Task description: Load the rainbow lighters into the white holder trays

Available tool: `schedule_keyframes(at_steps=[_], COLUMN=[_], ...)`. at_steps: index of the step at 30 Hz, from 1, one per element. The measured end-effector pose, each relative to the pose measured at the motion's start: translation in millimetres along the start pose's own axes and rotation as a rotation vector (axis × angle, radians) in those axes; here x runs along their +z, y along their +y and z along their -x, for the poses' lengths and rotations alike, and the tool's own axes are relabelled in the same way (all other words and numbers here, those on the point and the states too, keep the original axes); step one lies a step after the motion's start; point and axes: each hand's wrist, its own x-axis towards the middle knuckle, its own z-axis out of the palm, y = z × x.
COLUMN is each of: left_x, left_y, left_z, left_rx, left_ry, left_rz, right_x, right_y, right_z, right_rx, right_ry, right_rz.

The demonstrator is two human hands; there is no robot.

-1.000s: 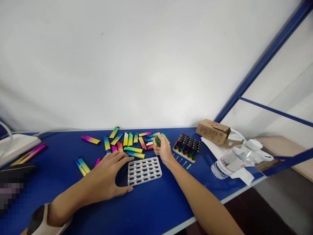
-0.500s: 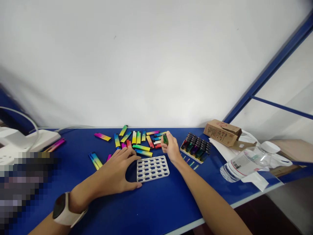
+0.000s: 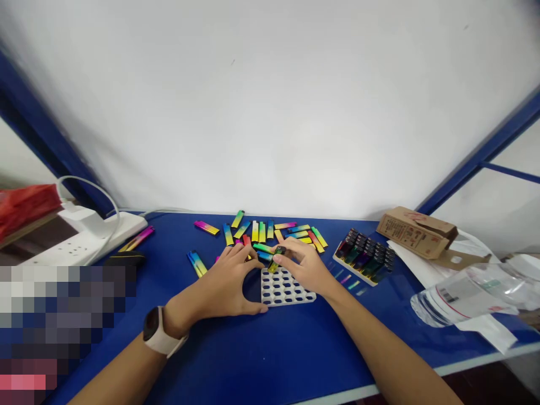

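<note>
From my feed, the right hand [image 3: 306, 270] pinches a green-and-yellow lighter [image 3: 276, 259] above a white perforated tray [image 3: 289, 293], while the left hand [image 3: 223, 286] curves around the tray's left edge (its fingertips [image 3: 241, 254] reach the loose lighters [image 3: 270, 233]) on the blue table [image 3: 236, 360].

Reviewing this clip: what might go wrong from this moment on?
The lighter pinched in the right hand might slip and scatter the loose lighters lying just beyond the white perforated tray. The left hand, curved around the tray's edge, might also nudge the tray out of place.
</note>
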Motion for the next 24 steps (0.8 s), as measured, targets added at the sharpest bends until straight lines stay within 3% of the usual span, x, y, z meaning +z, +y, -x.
schedule_keyframes(at_steps=[12, 20, 24], left_x=[1.3, 0.7, -1.1], left_y=[1, 2, 1], left_z=[-1, -1, 1], left_rx=[0.008, 0.015, 0.002], left_ry=[0.023, 0.041, 0.033], left_rz=[0.069, 0.087, 0.075], right_x=[16, 15, 12], right_y=[-9, -7, -4], right_z=[-4, -2, -4], right_rx=[-0.142, -0.091, -0.027], right_ry=[0.001, -0.092, 0.065], right_rz=[0.137, 0.15, 0.179])
